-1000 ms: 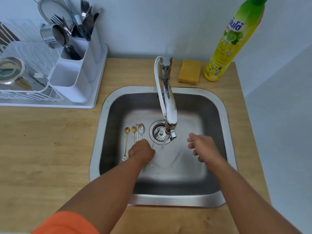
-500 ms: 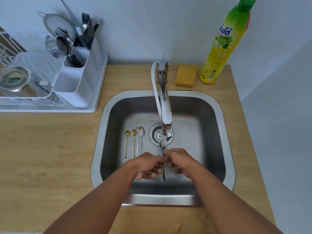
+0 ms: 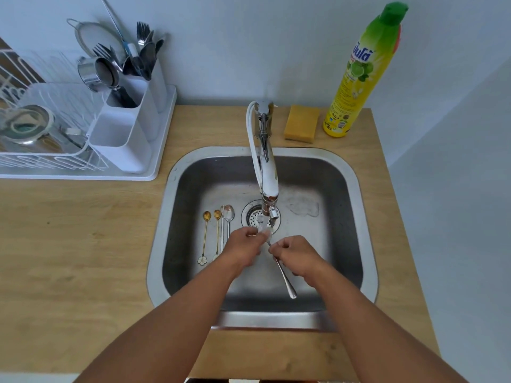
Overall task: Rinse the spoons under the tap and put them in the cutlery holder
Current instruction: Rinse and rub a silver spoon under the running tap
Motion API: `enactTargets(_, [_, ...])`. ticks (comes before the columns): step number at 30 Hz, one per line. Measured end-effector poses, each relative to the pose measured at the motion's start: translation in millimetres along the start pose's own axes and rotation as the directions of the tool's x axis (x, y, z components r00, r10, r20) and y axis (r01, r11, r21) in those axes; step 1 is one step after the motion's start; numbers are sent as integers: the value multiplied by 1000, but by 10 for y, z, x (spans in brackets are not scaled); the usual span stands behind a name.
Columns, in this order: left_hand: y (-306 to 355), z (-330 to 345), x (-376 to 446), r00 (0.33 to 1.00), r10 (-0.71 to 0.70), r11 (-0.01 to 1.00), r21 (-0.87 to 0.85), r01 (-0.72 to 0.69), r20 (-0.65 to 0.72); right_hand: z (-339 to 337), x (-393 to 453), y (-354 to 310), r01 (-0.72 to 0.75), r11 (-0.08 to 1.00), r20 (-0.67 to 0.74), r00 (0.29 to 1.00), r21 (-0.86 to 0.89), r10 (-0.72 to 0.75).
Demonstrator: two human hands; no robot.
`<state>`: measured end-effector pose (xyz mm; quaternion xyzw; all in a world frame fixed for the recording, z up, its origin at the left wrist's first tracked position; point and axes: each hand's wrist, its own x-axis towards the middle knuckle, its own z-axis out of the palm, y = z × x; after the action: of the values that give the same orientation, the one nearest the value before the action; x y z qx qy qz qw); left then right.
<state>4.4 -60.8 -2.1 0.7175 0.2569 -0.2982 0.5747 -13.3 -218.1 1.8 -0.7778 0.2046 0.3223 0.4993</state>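
Holding a silver spoon [image 3: 284, 275] under the tap [image 3: 266, 172], the person is working over the sink [image 3: 367, 244] with both hands. The right hand [image 3: 297, 255] is gripping the spoon's handle, fingers curled closed around it. The left hand [image 3: 243, 248] is pinching the bowl end, its fingertips closed on it right where the water is falling (the bowl itself is blurred by the stream and the fingers, so its facing cannot be told). The spoon's long axis is running diagonally: bowl end pointing up and left toward the spout, handle tip pointing down and right toward the near wall of the sink, sticking out below the right hand.

Four more spoons are lying on the sink floor left of the drain [image 3: 255, 217], side by side, bowls pointing toward the back wall and handles toward the person: two gold spoons [image 3: 206, 233] with flower-shaped ends, then two silver spoons [image 3: 228, 217].

The white cutlery holder [image 3: 130, 134] is standing on the counter [image 3: 69, 230] at the left, well apart from the sink, in the drying rack [image 3: 41, 158]. A sponge [image 3: 301, 123] and a soap bottle [image 3: 359, 73] are sitting behind the sink.
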Motion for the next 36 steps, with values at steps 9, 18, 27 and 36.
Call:
enactTargets(9, [-2, 194, 69, 987, -8, 978, -207, -27, -162, -37, -54, 76, 122, 991, -72, 989, -54, -126])
enactTargets(18, [-106, 223, 42, 992, -106, 949, -306, 80, -69, -51, -138, 64, 123, 942, -108, 981, -311, -164])
enactTargets(27, [20, 311, -7, 972, -92, 963, -267, 32, -216, -67, -145, 69, 151, 911, -129, 968, -384, -215])
enactTargets(36, [-156, 253, -56, 968, 176, 984, 10, -177, -178, -118, -129, 112, 204, 908, -73, 966, -366, -247])
